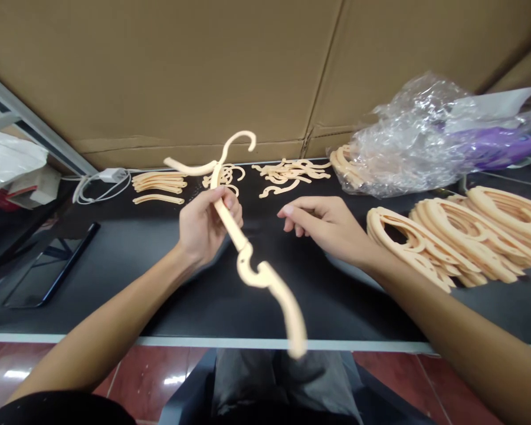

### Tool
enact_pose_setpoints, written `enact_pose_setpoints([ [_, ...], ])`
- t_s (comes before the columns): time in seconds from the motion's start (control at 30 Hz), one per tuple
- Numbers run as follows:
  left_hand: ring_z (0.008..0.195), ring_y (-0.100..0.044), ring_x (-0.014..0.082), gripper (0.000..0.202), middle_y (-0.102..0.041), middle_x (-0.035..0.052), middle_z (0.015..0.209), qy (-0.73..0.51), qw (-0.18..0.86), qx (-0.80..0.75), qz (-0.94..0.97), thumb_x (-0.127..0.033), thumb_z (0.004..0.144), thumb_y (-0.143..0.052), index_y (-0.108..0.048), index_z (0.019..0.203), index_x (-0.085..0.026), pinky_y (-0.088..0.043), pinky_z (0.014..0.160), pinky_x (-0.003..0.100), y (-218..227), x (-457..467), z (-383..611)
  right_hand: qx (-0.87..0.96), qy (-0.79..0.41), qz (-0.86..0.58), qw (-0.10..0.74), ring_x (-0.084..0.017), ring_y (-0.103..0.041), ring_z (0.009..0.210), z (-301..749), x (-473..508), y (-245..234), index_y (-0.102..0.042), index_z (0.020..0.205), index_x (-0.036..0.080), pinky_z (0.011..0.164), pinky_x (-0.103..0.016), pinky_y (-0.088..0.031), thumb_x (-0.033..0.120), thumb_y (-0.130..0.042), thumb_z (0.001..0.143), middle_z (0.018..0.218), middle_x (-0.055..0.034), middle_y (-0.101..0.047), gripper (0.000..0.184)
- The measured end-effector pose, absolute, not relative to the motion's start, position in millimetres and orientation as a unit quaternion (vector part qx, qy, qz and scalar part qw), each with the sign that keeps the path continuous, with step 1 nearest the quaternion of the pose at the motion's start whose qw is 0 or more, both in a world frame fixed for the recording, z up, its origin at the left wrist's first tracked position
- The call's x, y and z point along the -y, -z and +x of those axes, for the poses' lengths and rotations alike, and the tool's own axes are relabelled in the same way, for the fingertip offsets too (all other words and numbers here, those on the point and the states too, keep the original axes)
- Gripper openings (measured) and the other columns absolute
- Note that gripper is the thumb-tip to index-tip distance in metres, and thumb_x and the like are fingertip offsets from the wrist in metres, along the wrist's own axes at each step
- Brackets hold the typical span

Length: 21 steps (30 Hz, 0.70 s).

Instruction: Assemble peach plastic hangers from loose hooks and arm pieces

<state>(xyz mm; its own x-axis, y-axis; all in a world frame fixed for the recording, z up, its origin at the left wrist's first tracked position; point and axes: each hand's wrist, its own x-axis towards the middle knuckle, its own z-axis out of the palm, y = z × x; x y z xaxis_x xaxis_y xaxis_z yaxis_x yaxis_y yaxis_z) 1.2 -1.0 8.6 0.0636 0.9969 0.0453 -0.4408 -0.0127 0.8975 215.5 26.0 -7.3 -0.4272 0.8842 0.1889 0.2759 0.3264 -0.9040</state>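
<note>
- black surface with a pale front edge, backed by brown cardboard; red floor tiles show below.
- metal frame at the left; near it, a smartphone lies flat, with a white charger and cable farther back.
- along the rear, left to right: a stack of slim curved arms, a pile of hooks partly behind the held piece, and a loose heap of wavy arms.
- clear plastic bag at the back right, beige plastic pieces visible at its left end, something purple toward its right.
- rows of beige hangers lean together in front of the bag, beside the right forearm.
- left hand is closed around the middle bar of a beige plastic hanger, held above the surface: hook up, one arm out to the left, the wavy arm slanting down to the right, its lower end blurred.
- right hand is released, fingers loosely curled, above the surface and apart from that hanger.
</note>
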Motion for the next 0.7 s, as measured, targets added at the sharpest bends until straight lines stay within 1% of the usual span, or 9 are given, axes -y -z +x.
enact_pose_setpoints([
  [0.1,0.047,-0.036,0.0101,0.031,-0.033,-0.0013,0.053,-0.529,0.697,-0.300,0.379,-0.027,0.085,-0.049,-0.043,0.056,-0.017,-0.034,0.049,0.024,-14,2,-3,0.753,-0.348,-0.404,0.385,-0.016,-0.063,0.072,212,-28,17,-0.073,0.095,0.017,0.067,-0.030,-0.049,0.030,-0.062,0.089,0.081,-0.0037,-0.072,0.019],
  [0.2,0.049,-0.033,0.0112,0.031,-0.029,-0.0016,0.050,-0.461,0.768,-0.258,0.362,-0.030,0.079,-0.052,-0.038,0.054,-0.018,-0.032,0.051,0.026,-13,2,-7,0.778,-0.270,-0.392,0.411,-0.020,-0.066,0.088,211,-29,24,-0.066,0.122,0.016,0.069,-0.033,-0.054,0.025,-0.062,0.086,0.107,-0.0100,-0.072,0.038],
  [0.3,0.048,-0.029,0.0124,0.033,-0.026,-0.0016,0.047,-0.397,0.812,-0.227,0.362,-0.034,0.079,-0.051,-0.036,0.054,-0.019,-0.029,0.052,0.028,-10,3,-6,0.802,-0.169,-0.373,0.434,-0.028,-0.061,0.115,212,-30,26,-0.051,0.142,0.019,0.078,-0.040,-0.057,0.024,-0.062,0.085,0.137,-0.0165,-0.059,0.059],
  [0.4,0.047,-0.026,0.0141,0.036,-0.025,-0.0008,0.042,-0.327,0.837,-0.211,0.385,-0.039,0.081,-0.047,-0.038,0.053,-0.020,-0.025,0.053,0.031,-8,7,-2,0.818,-0.075,-0.361,0.442,-0.032,-0.044,0.140,216,-31,22,-0.042,0.150,0.023,0.105,-0.052,-0.048,0.024,-0.062,0.086,0.151,-0.0170,-0.046,0.067],
  [0.47,0.047,-0.026,0.0148,0.037,-0.025,0.0001,0.040,-0.281,0.847,-0.204,0.403,-0.042,0.081,-0.044,-0.039,0.051,-0.021,-0.024,0.054,0.032,-8,11,0,0.832,-0.038,-0.348,0.430,-0.033,-0.039,0.145,217,-32,21,-0.043,0.149,0.023,0.114,-0.054,-0.038,0.023,-0.062,0.088,0.154,-0.0173,-0.044,0.064],
  [0.53,0.047,-0.027,0.0155,0.039,-0.026,0.0010,0.039,-0.246,0.853,-0.200,0.414,-0.044,0.081,-0.044,-0.041,0.050,-0.021,-0.023,0.054,0.033,-10,14,2,0.853,-0.025,-0.333,0.400,-0.031,-0.046,0.139,218,-32,21,-0.054,0.139,0.021,0.113,-0.051,-0.036,0.021,-0.058,0.091,0.147,-0.0167,-0.054,0.049],
  [0.57,0.046,-0.027,0.0157,0.039,-0.027,0.0013,0.039,-0.238,0.854,-0.201,0.417,-0.044,0.081,-0.044,-0.043,0.050,-0.021,-0.023,0.054,0.033,-10,14,2,0.865,-0.030,-0.329,0.377,-0.030,-0.054,0.130,218,-32,21,-0.061,0.129,0.020,0.108,-0.049,-0.038,0.020,-0.055,0.093,0.136,-0.0152,-0.063,0.037],
  [0.63,0.046,-0.028,0.0158,0.040,-0.029,0.0015,0.039,-0.238,0.850,-0.209,0.421,-0.045,0.081,-0.045,-0.046,0.050,-0.020,-0.025,0.054,0.033,-10,14,1,0.883,-0.059,-0.343,0.317,-0.024,-0.066,0.098,217,-30,22,-0.068,0.104,0.020,0.092,-0.041,-0.042,0.021,-0.049,0.097,0.104,-0.0090,-0.074,0.021],
  [0.7,0.045,-0.030,0.0151,0.044,-0.030,0.0010,0.039,-0.256,0.840,-0.226,0.422,-0.047,0.085,-0.045,-0.052,0.051,-0.019,-0.028,0.054,0.032,-8,10,0,0.879,-0.097,-0.387,0.263,-0.017,-0.060,0.070,217,-28,21,-0.065,0.085,0.020,0.072,-0.033,-0.039,0.026,-0.046,0.098,0.079,-0.0035,-0.070,0.024],
])
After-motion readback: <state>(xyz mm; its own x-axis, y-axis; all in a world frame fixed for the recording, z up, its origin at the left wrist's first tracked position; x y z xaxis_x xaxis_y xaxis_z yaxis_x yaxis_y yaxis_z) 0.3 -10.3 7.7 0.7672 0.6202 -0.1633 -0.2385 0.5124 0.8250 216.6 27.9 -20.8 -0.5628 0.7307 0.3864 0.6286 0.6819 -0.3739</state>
